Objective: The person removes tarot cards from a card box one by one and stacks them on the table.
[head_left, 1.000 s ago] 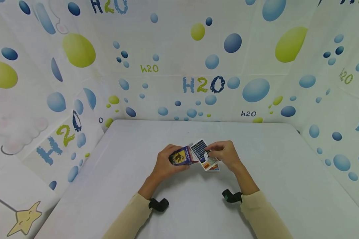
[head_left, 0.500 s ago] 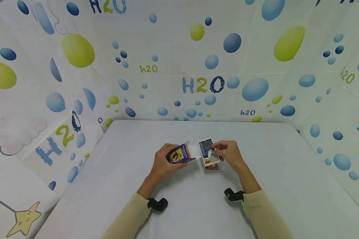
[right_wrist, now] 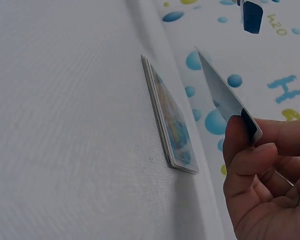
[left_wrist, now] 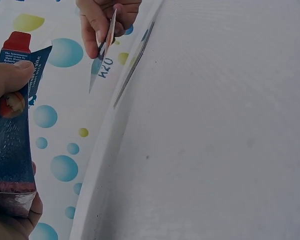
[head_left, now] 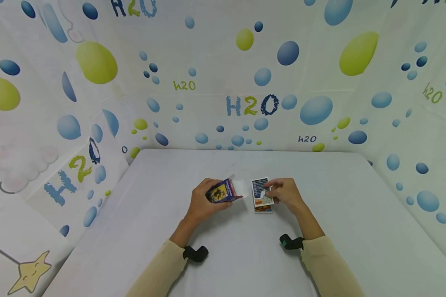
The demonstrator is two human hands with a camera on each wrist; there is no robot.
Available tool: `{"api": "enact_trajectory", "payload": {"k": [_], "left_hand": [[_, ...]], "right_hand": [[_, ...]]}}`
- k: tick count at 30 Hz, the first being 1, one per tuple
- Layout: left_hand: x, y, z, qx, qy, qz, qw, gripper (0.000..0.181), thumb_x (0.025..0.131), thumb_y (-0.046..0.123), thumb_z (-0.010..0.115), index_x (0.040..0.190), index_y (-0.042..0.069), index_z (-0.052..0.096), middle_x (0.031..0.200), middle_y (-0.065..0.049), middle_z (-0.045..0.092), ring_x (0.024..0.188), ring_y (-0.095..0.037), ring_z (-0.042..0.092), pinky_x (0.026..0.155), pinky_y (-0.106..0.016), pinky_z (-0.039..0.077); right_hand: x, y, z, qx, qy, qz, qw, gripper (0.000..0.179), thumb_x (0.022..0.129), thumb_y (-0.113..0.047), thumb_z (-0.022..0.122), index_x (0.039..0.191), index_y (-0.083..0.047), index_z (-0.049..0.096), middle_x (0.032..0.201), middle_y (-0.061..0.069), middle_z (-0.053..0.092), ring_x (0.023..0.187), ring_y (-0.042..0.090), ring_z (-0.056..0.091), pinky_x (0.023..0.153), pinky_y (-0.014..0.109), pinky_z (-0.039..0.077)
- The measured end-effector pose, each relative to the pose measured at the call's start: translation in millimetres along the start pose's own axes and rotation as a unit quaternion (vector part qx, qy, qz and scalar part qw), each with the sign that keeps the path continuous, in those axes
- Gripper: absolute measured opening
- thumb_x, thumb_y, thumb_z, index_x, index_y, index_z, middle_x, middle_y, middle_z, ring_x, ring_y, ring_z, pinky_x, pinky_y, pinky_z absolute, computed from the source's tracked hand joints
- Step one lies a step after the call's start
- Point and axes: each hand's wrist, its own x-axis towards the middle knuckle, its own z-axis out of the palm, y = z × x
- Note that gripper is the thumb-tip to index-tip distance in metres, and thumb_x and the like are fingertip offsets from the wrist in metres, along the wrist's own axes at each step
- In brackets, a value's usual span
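My left hand (head_left: 202, 202) grips a dark blue card box (head_left: 221, 192) with a yellow picture, its white-and-red flap end open toward the right. In the left wrist view the thumb lies across the box (left_wrist: 12, 140) near its red tab. My right hand (head_left: 286, 192) pinches a card (head_left: 261, 189) with dark lines of text between thumb and fingers. Below that card a small stack of cards (head_left: 263, 209) lies on the table, mostly covered in the head view. The right wrist view shows the held card (right_wrist: 225, 90) raised apart from the stack (right_wrist: 172, 125).
The white-covered table (head_left: 152, 264) stretches around both hands. Behind it hangs a white curtain (head_left: 208, 53) printed with blue and green bubbles. A black camera is strapped to each wrist, over beige sleeves (head_left: 160, 268).
The right hand has drawn the card rightward, away from the box, and straightened it over the stack. The left hand with the box has shifted slightly left, baring its open flap.
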Motion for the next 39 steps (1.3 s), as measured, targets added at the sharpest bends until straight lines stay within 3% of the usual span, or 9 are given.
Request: {"api": "enact_trajectory", "payload": {"k": [5, 17, 39], "left_hand": [[-0.5, -0.7, 0.1, 0.0, 0.0, 0.002, 1.0, 0.065, 0.069, 0.027, 0.095, 0.126, 0.018, 0.067, 0.119, 0.003, 0.063, 0.11, -0.016, 0.057, 0.096, -0.039, 0.051], [-1.2, -2.2, 0.1, -0.004, -0.005, 0.0, 1.0, 0.065, 0.069, 0.028, 0.095, 0.126, 0.018, 0.067, 0.12, 0.004, 0.062, 0.111, -0.016, 0.057, 0.098, -0.04, 0.051], [-1.3, -0.6, -0.9, 0.001, -0.007, -0.006, 1.0, 0.066, 0.069, 0.027, 0.096, 0.127, 0.017, 0.067, 0.121, 0.003, 0.062, 0.111, -0.017, 0.057, 0.098, -0.04, 0.051]], "right_hand": [[1.2, 4, 2, -0.014, -0.011, 0.012, 0.9998, 0.025, 0.082, 0.003, 0.074, 0.107, 0.003, 0.075, 0.066, 0.005, 0.059, 0.051, 0.017, 0.05, 0.05, 0.03, 0.046], [0.0, 12, 6, -0.03, -0.02, 0.033, 0.9988, 0.025, 0.084, 0.0, 0.074, 0.109, 0.0, 0.075, 0.073, 0.005, 0.058, 0.053, 0.016, 0.05, 0.05, 0.027, 0.045], [2.0, 16, 8, -0.055, -0.023, 0.063, 0.9962, 0.024, 0.082, -0.001, 0.075, 0.106, -0.002, 0.076, 0.085, 0.009, 0.067, 0.054, 0.015, 0.052, 0.051, 0.026, 0.045]]}}
